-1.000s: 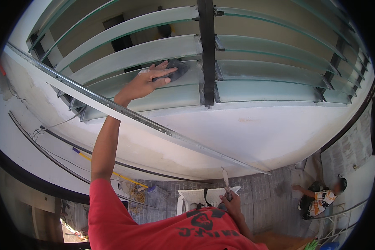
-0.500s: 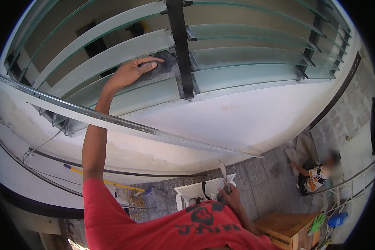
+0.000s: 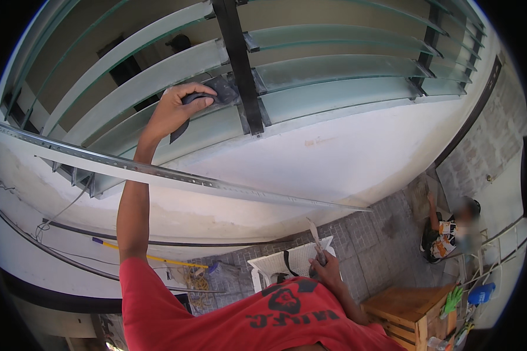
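My left hand (image 3: 178, 111) reaches up to the louvre window. Its thumb and fingers are closed on a thin, dark flexible sheet (image 3: 180, 132), whose curled edge hangs below the palm. The hand is at a lower glass slat (image 3: 211, 126) left of the dark upright frame bar (image 3: 240, 70). A dark grey patch beside the fingertips meets this bar; I cannot tell whether it belongs to the sheet. Lower down, in front of my red shirt, my right hand (image 3: 327, 270) grips a narrow-bladed trowel (image 3: 316, 238), blade pointing up.
A long perforated metal strip (image 3: 175, 174) crosses in front of my left forearm. Beneath the window runs a white wall (image 3: 322, 152). A white plastic chair (image 3: 269, 266) stands below, with a wooden cabinet (image 3: 404, 304) at lower right. Another person (image 3: 448, 231) crouches on the paved floor (image 3: 380, 243).
My left hand has drawn back slightly from the frame bar, its fingers now more curled, and the sheet's edge shows below it. The view has shifted slightly. The other person has moved their arm.
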Available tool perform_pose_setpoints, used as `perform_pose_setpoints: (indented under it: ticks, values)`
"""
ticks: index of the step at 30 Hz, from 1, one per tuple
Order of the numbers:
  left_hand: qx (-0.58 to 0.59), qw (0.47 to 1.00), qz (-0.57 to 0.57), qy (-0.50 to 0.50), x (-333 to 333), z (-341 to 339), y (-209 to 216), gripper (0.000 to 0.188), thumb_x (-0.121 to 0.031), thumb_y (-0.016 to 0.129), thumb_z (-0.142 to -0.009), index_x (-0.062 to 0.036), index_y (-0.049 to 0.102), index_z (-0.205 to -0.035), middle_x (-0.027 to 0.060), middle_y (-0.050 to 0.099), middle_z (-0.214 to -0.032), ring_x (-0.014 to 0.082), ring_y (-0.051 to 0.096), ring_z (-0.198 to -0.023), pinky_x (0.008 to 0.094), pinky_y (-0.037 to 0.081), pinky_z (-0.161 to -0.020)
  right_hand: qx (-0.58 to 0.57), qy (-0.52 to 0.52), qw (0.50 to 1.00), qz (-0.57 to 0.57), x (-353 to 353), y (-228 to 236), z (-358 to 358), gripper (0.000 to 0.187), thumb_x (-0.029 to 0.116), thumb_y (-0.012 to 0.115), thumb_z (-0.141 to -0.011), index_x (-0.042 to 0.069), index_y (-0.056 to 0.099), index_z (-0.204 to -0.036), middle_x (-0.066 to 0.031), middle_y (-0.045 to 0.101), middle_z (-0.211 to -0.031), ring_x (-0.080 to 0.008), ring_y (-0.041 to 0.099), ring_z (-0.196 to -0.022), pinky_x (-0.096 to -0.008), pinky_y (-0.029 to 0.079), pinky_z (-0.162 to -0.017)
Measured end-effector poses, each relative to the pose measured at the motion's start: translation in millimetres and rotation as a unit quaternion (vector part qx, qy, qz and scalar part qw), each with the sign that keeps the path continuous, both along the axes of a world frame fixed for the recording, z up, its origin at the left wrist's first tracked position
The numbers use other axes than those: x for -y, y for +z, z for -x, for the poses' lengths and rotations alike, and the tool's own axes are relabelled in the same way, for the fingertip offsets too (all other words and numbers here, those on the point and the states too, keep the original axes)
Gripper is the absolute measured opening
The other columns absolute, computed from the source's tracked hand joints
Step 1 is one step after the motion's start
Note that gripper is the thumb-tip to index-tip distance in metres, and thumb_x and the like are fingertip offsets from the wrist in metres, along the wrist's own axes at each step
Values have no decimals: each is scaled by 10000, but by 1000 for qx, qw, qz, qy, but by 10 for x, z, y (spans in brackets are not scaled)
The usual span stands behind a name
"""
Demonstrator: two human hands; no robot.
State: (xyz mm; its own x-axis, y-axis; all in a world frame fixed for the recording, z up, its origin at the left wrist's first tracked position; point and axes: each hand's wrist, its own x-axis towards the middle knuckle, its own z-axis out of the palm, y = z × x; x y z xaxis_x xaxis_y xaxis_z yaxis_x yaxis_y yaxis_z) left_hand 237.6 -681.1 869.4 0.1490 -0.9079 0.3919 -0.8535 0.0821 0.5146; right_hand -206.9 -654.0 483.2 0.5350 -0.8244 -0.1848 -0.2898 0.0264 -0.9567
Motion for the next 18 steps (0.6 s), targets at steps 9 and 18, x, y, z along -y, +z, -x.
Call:
perform_pose_setpoints:
  ticks: [9,18]
  values:
    - [75,993,-12,86,198,189,-34,439,-347,624,-966,-156,559,-1356,135,645,-1186,269,614,-1053,328,445,-957,-9,-31,999,7,-3,-39,71,216,177,743,-861,17,601,-832,-25,610,-649,-100,562,-632,-300,442,-591]
    - [112,990,13,86,177,-269,-31,445,-257,631,-945,-204,593,-1385,117,629,-1340,310,572,-1238,360,403,-1064,-39,-15,999,18,21,-5,218,337,281,750,-862,-17,593,-858,-92,562,-647,-175,513,-621,-364,438,-603]
